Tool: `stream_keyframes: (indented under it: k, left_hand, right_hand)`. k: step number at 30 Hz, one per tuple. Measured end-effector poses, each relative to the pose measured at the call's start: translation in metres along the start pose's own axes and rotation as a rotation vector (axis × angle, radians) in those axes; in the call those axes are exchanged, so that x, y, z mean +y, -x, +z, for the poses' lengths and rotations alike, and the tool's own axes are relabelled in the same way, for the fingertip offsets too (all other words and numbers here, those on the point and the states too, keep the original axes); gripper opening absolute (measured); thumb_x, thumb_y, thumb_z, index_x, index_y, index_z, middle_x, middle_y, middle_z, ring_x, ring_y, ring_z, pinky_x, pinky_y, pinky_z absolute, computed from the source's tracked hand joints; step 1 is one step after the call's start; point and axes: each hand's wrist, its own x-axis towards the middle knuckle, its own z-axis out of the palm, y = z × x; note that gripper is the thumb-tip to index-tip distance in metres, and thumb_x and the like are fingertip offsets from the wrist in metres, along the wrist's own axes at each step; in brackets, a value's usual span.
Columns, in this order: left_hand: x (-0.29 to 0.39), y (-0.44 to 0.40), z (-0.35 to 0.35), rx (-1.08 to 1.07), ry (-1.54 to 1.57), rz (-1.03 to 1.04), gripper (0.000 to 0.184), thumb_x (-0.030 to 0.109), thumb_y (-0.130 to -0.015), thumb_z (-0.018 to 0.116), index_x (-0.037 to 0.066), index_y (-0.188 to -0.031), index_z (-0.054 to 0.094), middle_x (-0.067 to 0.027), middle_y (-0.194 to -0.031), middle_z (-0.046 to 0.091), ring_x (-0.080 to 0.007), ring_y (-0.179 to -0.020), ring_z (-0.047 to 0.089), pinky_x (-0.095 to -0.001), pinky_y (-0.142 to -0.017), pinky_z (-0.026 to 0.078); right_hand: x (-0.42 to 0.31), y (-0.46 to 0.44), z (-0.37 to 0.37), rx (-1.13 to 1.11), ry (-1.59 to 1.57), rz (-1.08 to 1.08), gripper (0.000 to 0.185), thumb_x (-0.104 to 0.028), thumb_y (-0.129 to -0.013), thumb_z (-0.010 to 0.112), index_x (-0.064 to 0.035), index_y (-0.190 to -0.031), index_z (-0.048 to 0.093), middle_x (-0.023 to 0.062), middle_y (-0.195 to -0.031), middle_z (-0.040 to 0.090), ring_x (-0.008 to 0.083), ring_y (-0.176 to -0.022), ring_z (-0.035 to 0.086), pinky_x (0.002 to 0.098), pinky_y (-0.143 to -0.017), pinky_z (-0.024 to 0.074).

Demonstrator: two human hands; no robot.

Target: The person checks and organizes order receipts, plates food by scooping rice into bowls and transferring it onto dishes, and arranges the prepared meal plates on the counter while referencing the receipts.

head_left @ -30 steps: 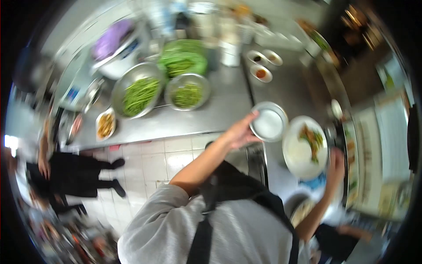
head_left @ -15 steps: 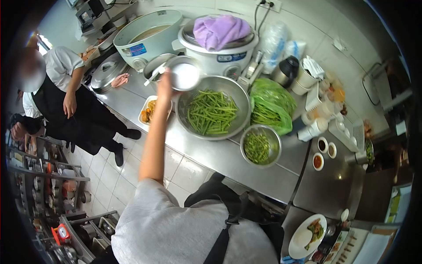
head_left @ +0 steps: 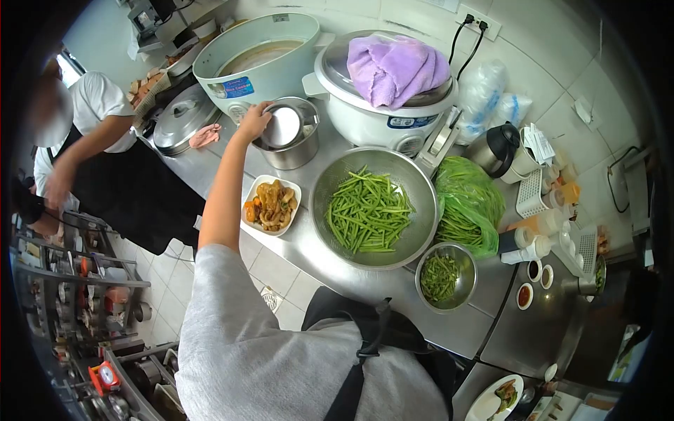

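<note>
The cup (head_left: 281,128) has moved from near the colander (head_left: 425,217) to the mouth of the pot (head_left: 293,158), the left hand (head_left: 255,121) clamped on its rim; the right hand's grip cannot be seen. The stew (head_left: 270,205) sits near the pot.

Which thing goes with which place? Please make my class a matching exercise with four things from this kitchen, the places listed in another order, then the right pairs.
Things
1. Purple towel
2. Cup with a white inside
3. Orange and brown food
4. Black plugs

Places
A. In a squarish white dish
B. In the wall socket
C. On the lid of the white cooker
D. In the left hand, at the top of a metal pot

Pairs: 1-C, 2-D, 3-A, 4-B
</note>
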Motion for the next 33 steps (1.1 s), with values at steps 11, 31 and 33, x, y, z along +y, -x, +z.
stream_keyframes:
  k: [11,31,33]
  left_hand:
    - [0.056,0.024,0.023,0.188,-0.642,0.349,0.023,0.003,-0.076,0.055,0.017,-0.094,0.060,-0.0096,-0.091,0.051,-0.0279,-0.092,0.055,-0.0414,-0.076,0.048]
    - [0.051,0.041,-0.007,-0.482,-0.561,-0.318,0.049,0.044,-0.055,0.078,0.015,-0.094,0.072,-0.0115,-0.097,0.067,-0.0247,-0.094,0.063,-0.0357,-0.081,0.048]
    - [0.050,0.050,0.003,-0.379,-0.577,-0.173,0.043,0.047,-0.054,0.079,0.018,-0.086,0.074,-0.0066,-0.087,0.070,-0.0232,-0.084,0.065,-0.0339,-0.076,0.050]
  right_hand:
    - [-0.012,-0.032,-0.018,0.130,0.039,-0.095,0.038,-0.025,-0.076,0.069,0.0010,-0.102,0.061,0.0130,-0.085,0.065,0.0225,-0.073,0.060,0.0337,-0.062,0.0472]
    - [-0.009,-0.079,-0.039,0.369,0.140,-0.228,0.034,-0.028,-0.082,0.065,0.0015,-0.099,0.060,0.0109,-0.077,0.065,0.0211,-0.060,0.059,0.0339,-0.049,0.0466]
    - [-0.008,-0.085,-0.040,0.397,0.163,-0.249,0.034,-0.028,-0.083,0.065,0.0016,-0.099,0.060,0.0107,-0.076,0.065,0.0210,-0.059,0.059,0.0339,-0.047,0.0465]
